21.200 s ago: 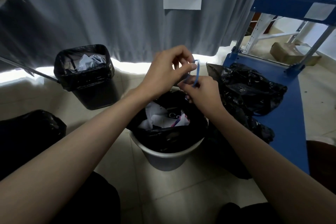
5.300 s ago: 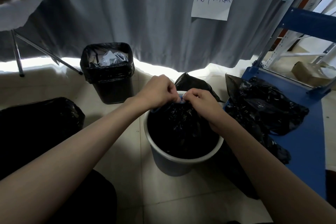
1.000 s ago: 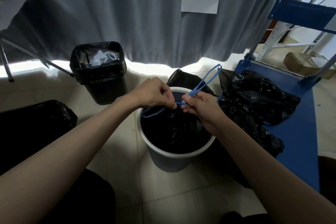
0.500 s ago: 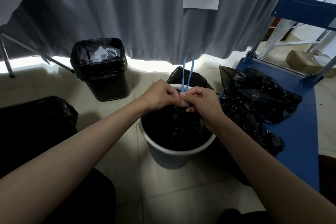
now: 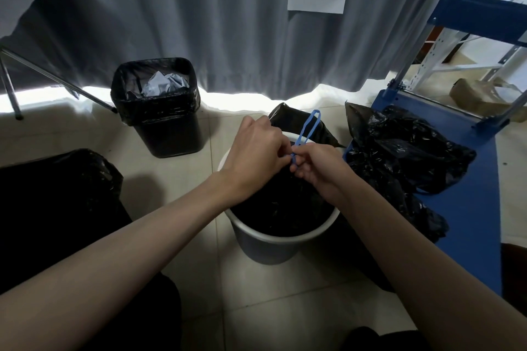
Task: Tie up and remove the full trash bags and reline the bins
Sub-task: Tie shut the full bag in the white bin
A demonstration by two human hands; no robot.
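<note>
Since half a second ago, the blue drawstring loop has tipped from nearly upright to leaning toward the right, and both hands have drawn tighter together over the white round bin. The left hand is curled, its fingertips pinching the drawstring at the knot just above the bin's far rim; the right hand is also curled and pinches the same cord from the other side, so the two hands touch at the knot. The gathered black trash bag sits inside the white round bin, its neck bunched under the hands. The likely step is cinching the knot. The thin cord could slip from the fingertips before the knot bites, leaving the neck loose so that paper spills when the bag is lifted; a hard pull could also tear the thin film at the drawstring channel. Left of and beyond the white round bin stands a black square bin, still lined and holding crumpled paper, not yet tied. To the right of the white round bin, tied black bags lie on a blue cart.
</note>
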